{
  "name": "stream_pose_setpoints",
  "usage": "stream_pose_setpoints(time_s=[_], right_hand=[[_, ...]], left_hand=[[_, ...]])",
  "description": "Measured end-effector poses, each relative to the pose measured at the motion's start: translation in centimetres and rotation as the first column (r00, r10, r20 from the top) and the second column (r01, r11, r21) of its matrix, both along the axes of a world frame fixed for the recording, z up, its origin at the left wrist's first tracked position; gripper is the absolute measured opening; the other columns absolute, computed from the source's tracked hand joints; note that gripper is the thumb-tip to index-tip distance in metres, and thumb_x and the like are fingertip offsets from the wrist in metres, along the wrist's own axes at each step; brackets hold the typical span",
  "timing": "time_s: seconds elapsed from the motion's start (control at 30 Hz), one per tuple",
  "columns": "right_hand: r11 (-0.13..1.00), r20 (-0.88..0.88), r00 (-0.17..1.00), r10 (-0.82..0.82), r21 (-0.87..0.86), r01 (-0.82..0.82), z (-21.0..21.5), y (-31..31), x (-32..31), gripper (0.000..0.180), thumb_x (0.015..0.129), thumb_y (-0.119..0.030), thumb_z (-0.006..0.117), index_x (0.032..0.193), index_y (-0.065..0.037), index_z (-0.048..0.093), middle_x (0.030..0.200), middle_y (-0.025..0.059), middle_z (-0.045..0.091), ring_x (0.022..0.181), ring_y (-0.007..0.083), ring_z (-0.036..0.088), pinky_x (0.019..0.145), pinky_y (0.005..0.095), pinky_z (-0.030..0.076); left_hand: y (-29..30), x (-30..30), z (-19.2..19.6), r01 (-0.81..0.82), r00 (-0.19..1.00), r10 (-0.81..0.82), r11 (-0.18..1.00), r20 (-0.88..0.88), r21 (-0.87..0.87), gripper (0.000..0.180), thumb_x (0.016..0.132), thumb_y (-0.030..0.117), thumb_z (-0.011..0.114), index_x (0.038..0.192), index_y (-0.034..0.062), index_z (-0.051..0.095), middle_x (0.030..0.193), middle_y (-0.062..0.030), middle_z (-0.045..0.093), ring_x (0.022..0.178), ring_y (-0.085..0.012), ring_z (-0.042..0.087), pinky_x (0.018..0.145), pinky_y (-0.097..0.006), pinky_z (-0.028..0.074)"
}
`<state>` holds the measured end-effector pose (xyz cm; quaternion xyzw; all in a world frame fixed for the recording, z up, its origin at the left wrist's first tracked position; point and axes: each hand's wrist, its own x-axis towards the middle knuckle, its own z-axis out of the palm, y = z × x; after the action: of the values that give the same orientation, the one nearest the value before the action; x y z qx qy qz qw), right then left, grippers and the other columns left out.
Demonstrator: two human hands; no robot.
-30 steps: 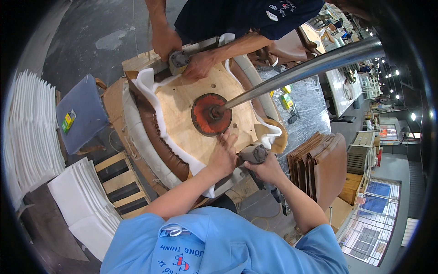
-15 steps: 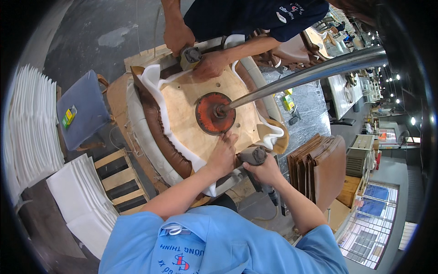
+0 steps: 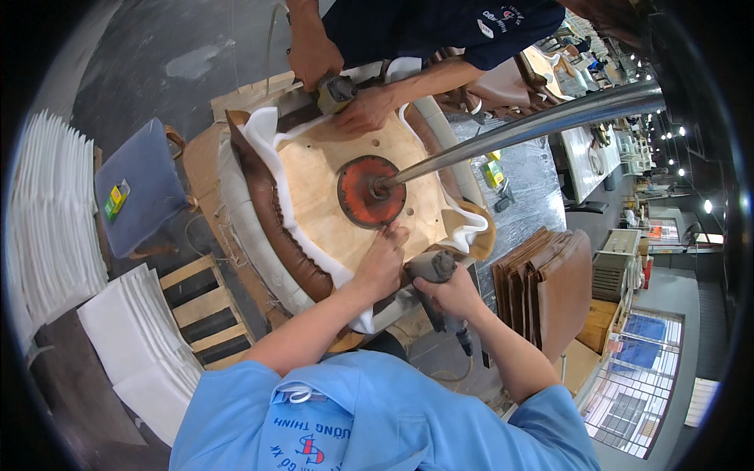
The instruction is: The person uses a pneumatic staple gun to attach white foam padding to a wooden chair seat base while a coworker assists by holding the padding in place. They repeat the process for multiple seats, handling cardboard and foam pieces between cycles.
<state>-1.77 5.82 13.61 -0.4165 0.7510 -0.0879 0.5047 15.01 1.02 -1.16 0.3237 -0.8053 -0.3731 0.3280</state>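
Barely nudged the stapler [image 3: 437, 266], wrapped tight in the right hand [image 3: 458, 293] at the near edge of the seat [image 3: 314, 224], while resting the left hand [image 3: 382, 263] by the red disc [image 3: 357, 204], can't tell if pinching anything, so likely still on the same spot.

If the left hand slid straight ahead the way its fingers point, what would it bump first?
Most likely the edge of the red round disc on the wooden board. The left hand has its fingers right beside it; I can't tell whether they already touch.
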Motion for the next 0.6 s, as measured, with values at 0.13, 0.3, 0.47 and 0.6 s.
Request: stream_pose_setpoints(time_s=[0.13, 0.3, 0.47, 0.6], right_hand=[[0.999, -0.009, 0.999, -0.036, -0.008, 0.036, 0.2, -0.2, 0.3, 0.029, 0.097, -0.022, 0.085, 0.112, 0.000, 0.074, 0.076, 0.0043, 0.071, 0.055, 0.0136, 0.065, 0.053, 0.0331, 0.052], [0.999, 0.029, 0.999, -0.038, -0.033, 0.039, 0.4, 0.9, 0.5, 0.028, 0.096, -0.022, 0.084, 0.110, 0.001, 0.074, 0.075, 0.0046, 0.071, 0.056, 0.0136, 0.066, 0.053, 0.0334, 0.053], [0.999, 0.018, 0.999, -0.030, -0.041, 0.031, 0.1, 0.9, 1.7, 0.028, 0.096, -0.022, 0.084, 0.111, 0.000, 0.074, 0.076, 0.0049, 0.071, 0.057, 0.0130, 0.067, 0.053, 0.0331, 0.053], [0.996, -0.012, 0.998, -0.061, -0.071, 0.060, -0.6, 1.4, 1.7, 0.028, 0.097, -0.023, 0.085, 0.109, 0.000, 0.074, 0.075, 0.0033, 0.070, 0.057, 0.0119, 0.066, 0.053, 0.0321, 0.052]], left_hand=[[-1.1, 2.1, -0.1, 0.035, 0.998, -0.029, 0.995, -0.059, 0.092, 0.016, 0.086, -0.005, 0.070, 0.102, -0.0071, 0.072, 0.146, -0.0248, 0.058, 0.147, -0.0476, 0.048, 0.124, -0.053, 0.042], [0.4, 5.4, 1.9, 0.013, 1.000, -0.013, 0.985, -0.002, 0.174, 0.016, 0.092, -0.001, 0.071, 0.109, -0.0019, 0.072, 0.143, -0.0231, 0.062, 0.142, -0.0450, 0.054, 0.120, -0.049, 0.047], [1.6, 6.8, 3.4, -0.028, 0.999, 0.032, 0.980, -0.017, 0.195, 0.011, 0.096, 0.002, 0.070, 0.107, 0.0005, 0.072, 0.139, -0.0197, 0.066, 0.144, -0.0446, 0.054, 0.123, -0.055, 0.043], [1.5, 7.8, 5.3, 0.062, 0.987, -0.098, 0.965, 0.130, 0.256, 0.011, 0.099, 0.005, 0.069, 0.109, 0.0023, 0.073, 0.130, -0.0169, 0.072, 0.140, -0.0451, 0.058, 0.125, -0.061, 0.040]])
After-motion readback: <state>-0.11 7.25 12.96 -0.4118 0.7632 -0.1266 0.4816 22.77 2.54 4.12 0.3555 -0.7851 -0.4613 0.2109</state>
